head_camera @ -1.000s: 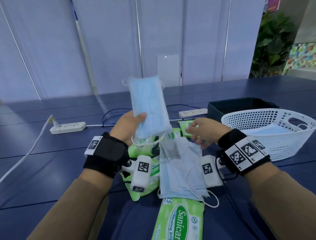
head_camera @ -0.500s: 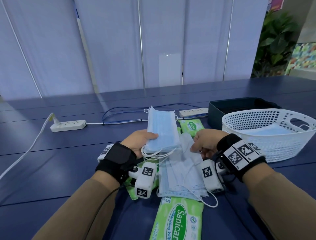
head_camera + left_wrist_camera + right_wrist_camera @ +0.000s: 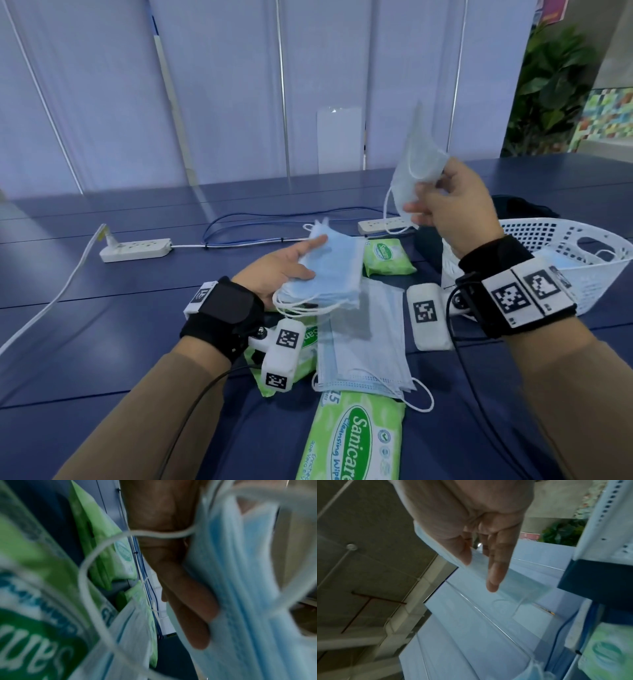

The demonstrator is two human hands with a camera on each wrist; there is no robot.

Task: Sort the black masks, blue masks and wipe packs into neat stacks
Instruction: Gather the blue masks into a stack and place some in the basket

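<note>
My left hand [image 3: 291, 267] grips a bundle of blue masks [image 3: 329, 270] just above the table, thumb on top; the same bundle of blue masks [image 3: 243, 588] fills the left wrist view. My right hand [image 3: 442, 202] is raised and pinches a single blue mask [image 3: 416, 164], which hangs bent, ear loop dangling; in the right wrist view the single mask [image 3: 518, 580] lies behind the fingers. More blue masks [image 3: 363, 339] lie loose on the table between my wrists. Green wipe packs lie around them: a large one [image 3: 356, 442] near me, a small one [image 3: 387, 257] farther back.
A white basket [image 3: 561, 260] with a blue mask inside stands at the right, a dark box [image 3: 524, 205] behind it. Two white power strips [image 3: 135, 249] [image 3: 380, 224] and blue cables lie at the back of the blue table [image 3: 85, 325].
My right hand has lifted a single blue mask off the loose pile, up and to the right. My left hand has lowered its bundle toward the table.
</note>
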